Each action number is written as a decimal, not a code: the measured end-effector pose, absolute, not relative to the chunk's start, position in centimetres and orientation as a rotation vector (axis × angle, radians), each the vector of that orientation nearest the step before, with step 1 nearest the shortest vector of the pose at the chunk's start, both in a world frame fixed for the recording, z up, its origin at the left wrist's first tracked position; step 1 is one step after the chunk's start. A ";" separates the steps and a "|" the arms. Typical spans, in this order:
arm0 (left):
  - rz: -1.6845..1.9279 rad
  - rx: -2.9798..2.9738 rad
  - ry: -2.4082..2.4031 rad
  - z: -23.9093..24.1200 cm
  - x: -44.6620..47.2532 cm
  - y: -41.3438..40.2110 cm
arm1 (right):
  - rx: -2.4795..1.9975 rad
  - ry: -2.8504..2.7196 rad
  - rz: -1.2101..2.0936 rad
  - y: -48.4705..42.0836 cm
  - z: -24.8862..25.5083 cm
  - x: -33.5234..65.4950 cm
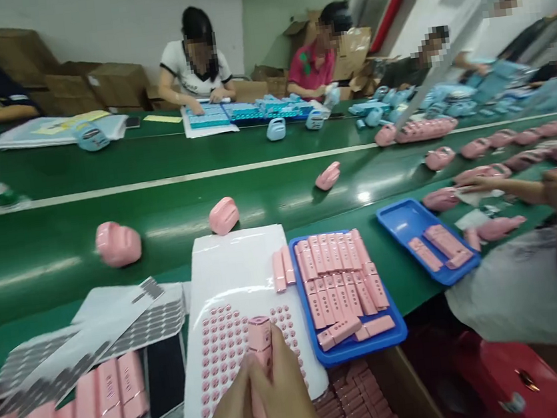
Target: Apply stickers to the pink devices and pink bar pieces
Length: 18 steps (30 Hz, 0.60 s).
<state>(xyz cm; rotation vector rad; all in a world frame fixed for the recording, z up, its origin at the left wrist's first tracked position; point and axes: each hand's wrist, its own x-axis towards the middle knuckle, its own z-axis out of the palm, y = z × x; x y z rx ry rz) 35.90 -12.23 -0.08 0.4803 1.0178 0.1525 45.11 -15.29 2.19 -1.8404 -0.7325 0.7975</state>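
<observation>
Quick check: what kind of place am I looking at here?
Most likely a factory assembly line. A long green conveyor belt carries pink casings, a blue tray holds rows of pink parts, and several people sit working along both sides. Both hands hold one pink part.

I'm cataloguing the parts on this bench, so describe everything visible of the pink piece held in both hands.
The pink piece is a small, boxy, oblong part that looks like glossy moulded plastic, with rounded edges. It stands roughly upright, its upper end free and its lower part hidden between the left hand and the right hand, which clasp it together. Its front face shows faint raised or recessed marks, too small to read. It is held above the white sheet of small pink round stickers, at the near edge of the bench.
</observation>
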 end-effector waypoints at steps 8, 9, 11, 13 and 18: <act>0.367 1.285 1.380 -5.2 38.3 1.7 | -2.353 -0.598 0.141 -18.8 -4.8 64.8; 0.428 1.324 1.408 -5.1 39.2 4.2 | -2.376 -0.616 0.109 -19.1 -5.6 66.2; 0.543 1.363 1.455 -4.2 41.5 8.8 | -2.419 -0.651 0.054 -19.2 -6.8 67.7; 0.621 1.347 1.459 -2.8 44.0 12.5 | -2.459 -0.675 -0.005 -19.3 -7.4 67.9; 0.719 1.173 1.254 2.1 49.2 16.4 | -2.503 -0.681 -0.234 -21.3 -8.6 66.7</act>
